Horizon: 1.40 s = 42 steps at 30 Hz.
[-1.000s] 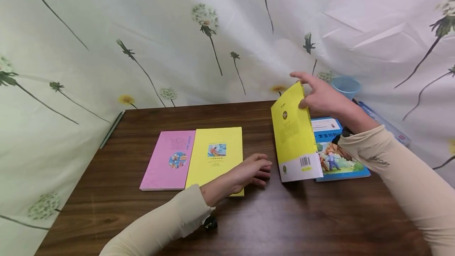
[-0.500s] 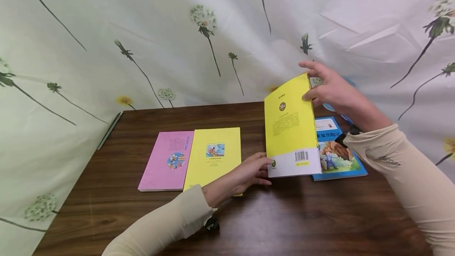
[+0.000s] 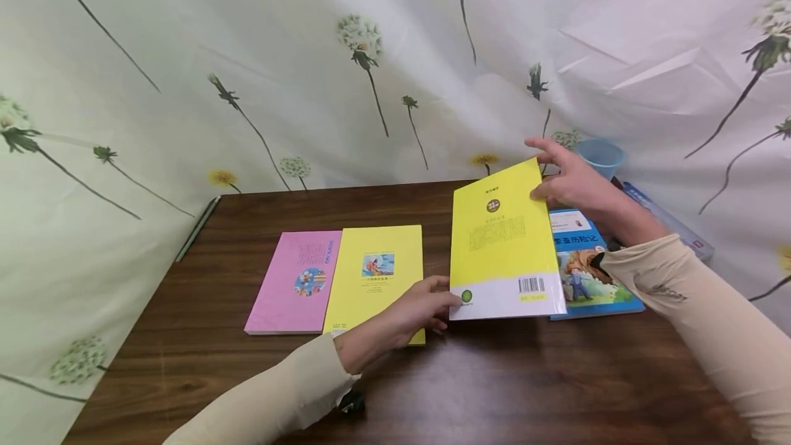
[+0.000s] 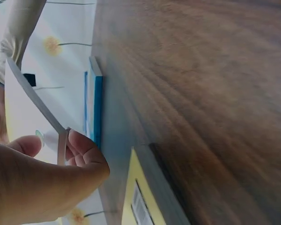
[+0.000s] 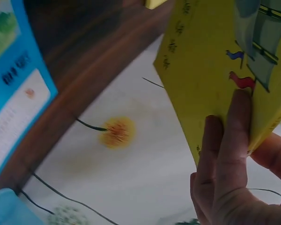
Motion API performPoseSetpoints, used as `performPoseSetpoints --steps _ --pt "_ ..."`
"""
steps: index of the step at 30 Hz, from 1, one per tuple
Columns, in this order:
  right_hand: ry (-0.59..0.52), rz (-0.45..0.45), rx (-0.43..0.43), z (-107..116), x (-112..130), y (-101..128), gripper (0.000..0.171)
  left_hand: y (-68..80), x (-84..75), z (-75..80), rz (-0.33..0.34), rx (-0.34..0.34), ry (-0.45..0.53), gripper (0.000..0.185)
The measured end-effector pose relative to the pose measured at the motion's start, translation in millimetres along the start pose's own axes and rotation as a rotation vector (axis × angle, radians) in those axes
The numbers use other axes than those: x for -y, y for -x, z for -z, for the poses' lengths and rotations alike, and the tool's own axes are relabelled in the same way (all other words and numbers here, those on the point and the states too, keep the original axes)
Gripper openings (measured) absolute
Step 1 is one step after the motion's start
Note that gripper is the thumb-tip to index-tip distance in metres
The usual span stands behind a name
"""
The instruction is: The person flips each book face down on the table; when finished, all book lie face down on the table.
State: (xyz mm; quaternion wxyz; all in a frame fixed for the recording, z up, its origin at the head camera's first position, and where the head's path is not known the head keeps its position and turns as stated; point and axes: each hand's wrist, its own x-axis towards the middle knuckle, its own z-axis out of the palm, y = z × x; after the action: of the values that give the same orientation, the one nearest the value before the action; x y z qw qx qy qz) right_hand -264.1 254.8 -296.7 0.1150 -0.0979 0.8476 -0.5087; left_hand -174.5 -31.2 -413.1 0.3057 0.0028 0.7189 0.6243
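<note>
Yellow book [image 3: 503, 246] was held tilted above counter [image 3: 432, 383], back cover up, partly over blue book [image 3: 590, 280]. Right hand [image 3: 577, 184] gripped far corner, fingers [image 5: 225, 154] curled under cover. Left hand [image 3: 420, 307] pinched near corner. Second yellow book [image 3: 377, 273] and pink book [image 3: 296, 280] lay flat, touching, to left.
</note>
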Motion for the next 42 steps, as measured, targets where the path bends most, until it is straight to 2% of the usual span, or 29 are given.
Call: performPoseSetpoints --steps 5,9,13,20,25,27,30,35,42 --pt "-0.008 0.034 0.020 -8 -22 -6 0.091 4.0 8.9 5.5 -0.030 -0.007 -0.055 0.059" --pt "-0.031 0.021 0.037 -17 -40 -11 0.090 7.7 13.4 11.1 -0.020 -0.029 -0.074 0.057" --pt "-0.006 -0.001 0.044 -28 -55 -17 0.089 9.0 15.4 14.8 -0.023 -0.041 -0.063 0.054" --pt "0.006 -0.036 0.065 -45 -74 -27 0.088 15.7 17.1 16.1 0.022 -0.030 -0.080 0.049" --pt "0.020 -0.043 0.100 -57 -85 -34 0.086 21.3 19.3 16.8 0.026 -0.019 -0.095 0.068" --pt "0.032 -0.048 0.108 -61 -89 -37 0.085 23.1 19.3 17.6 0.030 -0.019 -0.103 0.076" --pt "0.060 -0.053 0.115 -65 -95 -41 0.085 25.1 18.4 19.3 0.045 -0.001 -0.102 0.078" --pt "0.131 -0.075 0.118 -69 -100 -45 0.085 27.3 16.5 21.8 0.082 0.057 -0.077 0.080" --pt "0.254 -0.100 0.113 -73 -99 -50 0.085 29.7 12.6 22.2 0.109 0.071 -0.052 0.079"
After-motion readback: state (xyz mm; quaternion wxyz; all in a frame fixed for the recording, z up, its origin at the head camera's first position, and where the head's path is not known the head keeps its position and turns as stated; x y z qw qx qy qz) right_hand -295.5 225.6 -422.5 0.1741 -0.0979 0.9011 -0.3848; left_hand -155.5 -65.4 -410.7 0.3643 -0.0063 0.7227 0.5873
